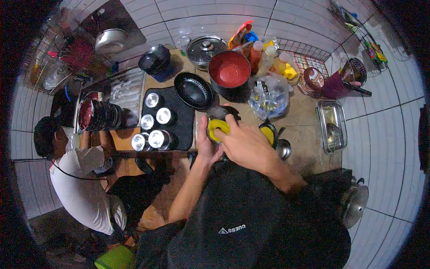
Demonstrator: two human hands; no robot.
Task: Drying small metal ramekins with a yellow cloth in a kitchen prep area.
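Observation:
In front of my chest, my left hand (209, 145) is cupped around a small round item, mostly hidden by fingers and a yellow piece. The yellow piece (216, 129) looks soft, a sponge or a folded cloth. My right hand (247, 143) grips it from above, fingers curled onto it and slightly blurred. Just beyond both hands is a dark round object (231, 111), partly covered. To the right of my right hand lie a black-rimmed item with a yellow face (267, 134) and a small metal cup (284, 149).
Several silver-topped canisters (163, 115) stand on a black mat (184, 134) at left. Behind are a black pan (194, 90), a red-lined pot (229, 72), a glass lid (207, 50) and a plastic bag (268, 95). A glass dish (332, 126) sits right. Another person (82, 191) works at the sink.

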